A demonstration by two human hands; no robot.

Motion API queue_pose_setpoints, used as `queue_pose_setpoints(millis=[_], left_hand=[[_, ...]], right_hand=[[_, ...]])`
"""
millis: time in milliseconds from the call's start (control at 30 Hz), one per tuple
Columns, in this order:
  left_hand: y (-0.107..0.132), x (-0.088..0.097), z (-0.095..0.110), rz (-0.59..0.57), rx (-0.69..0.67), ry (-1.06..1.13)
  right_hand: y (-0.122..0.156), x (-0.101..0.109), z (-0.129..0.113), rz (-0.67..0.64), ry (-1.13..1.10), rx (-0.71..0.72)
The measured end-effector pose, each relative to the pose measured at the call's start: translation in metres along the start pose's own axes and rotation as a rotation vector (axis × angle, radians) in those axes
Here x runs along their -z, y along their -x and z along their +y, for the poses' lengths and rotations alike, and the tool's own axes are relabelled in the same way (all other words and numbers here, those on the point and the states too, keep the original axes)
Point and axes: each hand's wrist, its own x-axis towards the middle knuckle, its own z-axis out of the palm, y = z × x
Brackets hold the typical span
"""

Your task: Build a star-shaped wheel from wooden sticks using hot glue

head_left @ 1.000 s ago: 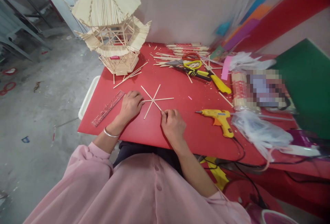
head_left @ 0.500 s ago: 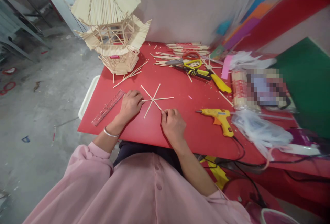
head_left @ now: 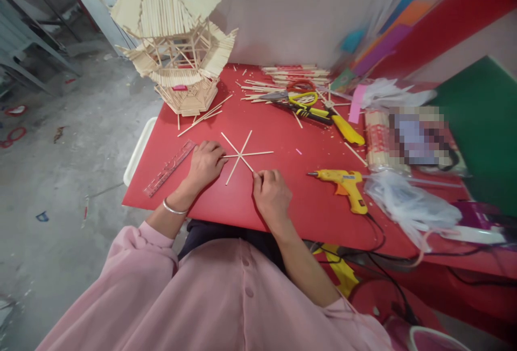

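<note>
Thin wooden sticks crossed at their middles form a six-armed star [head_left: 240,155] on the red tabletop [head_left: 226,208]. The fingers of my left hand [head_left: 207,162] close on the tip of its left arm. My right hand [head_left: 272,192] pinches the end of the lower right arm between thumb and forefinger. Beside my left hand, a clear ruler [head_left: 169,169] lies at a slant, its upper end near my knuckles. Off to the right of my right hand rests a yellow hot glue gun [head_left: 345,185], its nozzle pointing left.
A stick-built pagoda model [head_left: 173,44] stands at the back left, loose sticks [head_left: 205,115] by its base. Behind the star are stick bundles [head_left: 294,74], scissors [head_left: 302,95] and yellow-handled pliers [head_left: 345,129]. A plastic bag [head_left: 407,200] and cables [head_left: 377,227] lie on the right.
</note>
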Motion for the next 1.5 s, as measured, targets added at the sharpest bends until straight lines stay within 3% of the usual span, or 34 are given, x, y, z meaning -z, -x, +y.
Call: queue_pose_setpoints(millis=[1500], left_hand=[[0.0013, -0.0051, 0.0027, 0.019, 0.040, -0.010]], right_hand=[[0.0029, -0.0025, -0.0001, 0.010, -0.024, 0.006]])
